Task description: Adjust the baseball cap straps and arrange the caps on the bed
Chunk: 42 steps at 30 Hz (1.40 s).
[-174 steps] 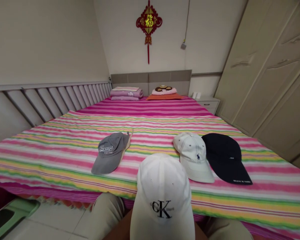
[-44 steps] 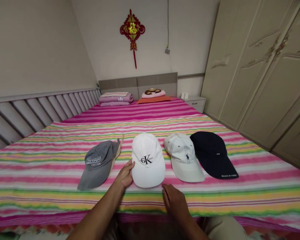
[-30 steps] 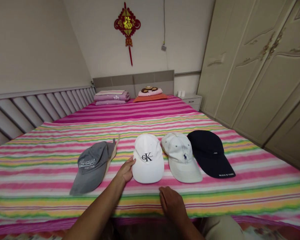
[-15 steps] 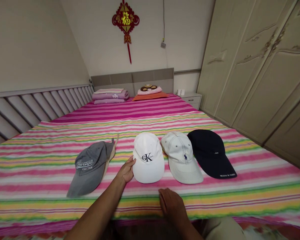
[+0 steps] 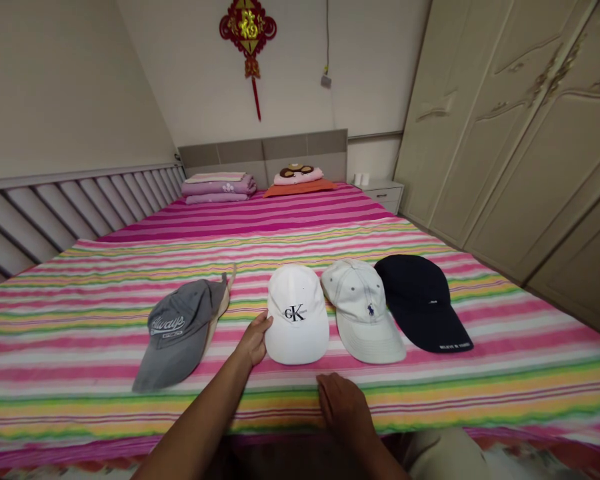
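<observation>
A white cap point(image 5: 297, 340) with a CK logo lies at the middle of the striped bed cover. My left hand point(image 5: 255, 339) grips its left edge, fingers partly hidden by the cap. Right of it a pale cap point(image 5: 370, 340) with a small dark emblem overlaps a navy cap point(image 5: 420, 300). Off to the left rests a grey cap point(image 5: 177, 340) with "Always" lettering, tilted over a beige part. My right hand point(image 5: 343, 403) rests on the cover below the white and pale caps, its fingers curled together and nothing visible in them.
Folded purple bedding point(image 5: 219, 189) and a pink item point(image 5: 298, 176) on an orange one lie by the headboard point(image 5: 235, 157). A slatted rail point(image 5: 80, 200) runs along the left; a nightstand point(image 5: 385, 195) and wardrobe point(image 5: 480, 133) stand right.
The whole view has shifted slightly, with the background a little higher in the picture. Both hands and the caps have kept their places on the bed.
</observation>
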Tool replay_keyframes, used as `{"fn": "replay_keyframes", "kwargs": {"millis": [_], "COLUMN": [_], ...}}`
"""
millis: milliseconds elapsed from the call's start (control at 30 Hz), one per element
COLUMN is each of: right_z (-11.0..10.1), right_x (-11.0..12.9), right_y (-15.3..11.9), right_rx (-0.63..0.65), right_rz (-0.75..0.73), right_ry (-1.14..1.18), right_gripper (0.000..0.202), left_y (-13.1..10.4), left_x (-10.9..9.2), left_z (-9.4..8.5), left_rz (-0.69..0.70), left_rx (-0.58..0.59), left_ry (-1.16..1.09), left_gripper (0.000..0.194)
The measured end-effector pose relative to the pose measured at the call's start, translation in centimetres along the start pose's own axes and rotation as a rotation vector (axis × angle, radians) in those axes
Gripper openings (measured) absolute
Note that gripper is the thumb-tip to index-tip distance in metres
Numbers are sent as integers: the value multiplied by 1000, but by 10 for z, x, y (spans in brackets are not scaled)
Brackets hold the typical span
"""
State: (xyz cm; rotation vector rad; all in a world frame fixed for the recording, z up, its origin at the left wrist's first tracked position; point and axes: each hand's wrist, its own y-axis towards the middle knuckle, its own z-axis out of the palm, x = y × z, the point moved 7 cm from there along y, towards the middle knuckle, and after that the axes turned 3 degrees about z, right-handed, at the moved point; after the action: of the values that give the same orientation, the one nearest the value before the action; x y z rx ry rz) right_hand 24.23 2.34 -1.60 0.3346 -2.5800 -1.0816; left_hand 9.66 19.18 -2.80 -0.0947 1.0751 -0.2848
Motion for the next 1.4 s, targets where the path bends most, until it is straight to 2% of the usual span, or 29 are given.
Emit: {"fn": "replay_keyframes", "kwargs": {"millis": [100,233,333,467,533,633,800,900,1033,1100,1200,1333,1400], "right_z": [0,1,1,2,2,2,3,5,3,0,1,21,34], "right_x": [0,0,-1,-2,-3,-5,-5,-6,-8,-13,-35,-57,-62], "right_y": [0,0,-1,-1,0,1,3,2,3,8,22,40,47], "right_rx": [3,1,-4,-8,-10,-6,11,20,39,54,128,254,310], "right_rz": [-6,-8,9,21,33,60,71,85,119,197,503,945,1049], "right_ry": [-2,-3,-8,0,8,21,36,47,81,122,303,650,745], "right_gripper": [17,17,17,16,15,15,15,15,15,15,28,51,48], "left_y": [-1,-7,-19,-38,-44,-45,-43,-42,-41,-41,-41,-42,-42], "left_x": [1,-1,-7,-19,-19,-16,-9,-6,-4,-3,-1,0,0], "left_z": [-5,-16,-20,-8,-7,-9,-5,-4,-6,-7,-7,-8,-9], "left_rz": [97,266,379,529,529,484,398,379,412,430,456,484,483], "left_rx": [-109,-280,-330,-215,-166,-111,72,117,107,107,110,90,85], "left_ry": [54,152,256,760,928,987,1086,1107,1099,1124,1182,1190,1159], "left_gripper": [41,42,47,62,74,92,115,120,120,119,117,116,114]}}
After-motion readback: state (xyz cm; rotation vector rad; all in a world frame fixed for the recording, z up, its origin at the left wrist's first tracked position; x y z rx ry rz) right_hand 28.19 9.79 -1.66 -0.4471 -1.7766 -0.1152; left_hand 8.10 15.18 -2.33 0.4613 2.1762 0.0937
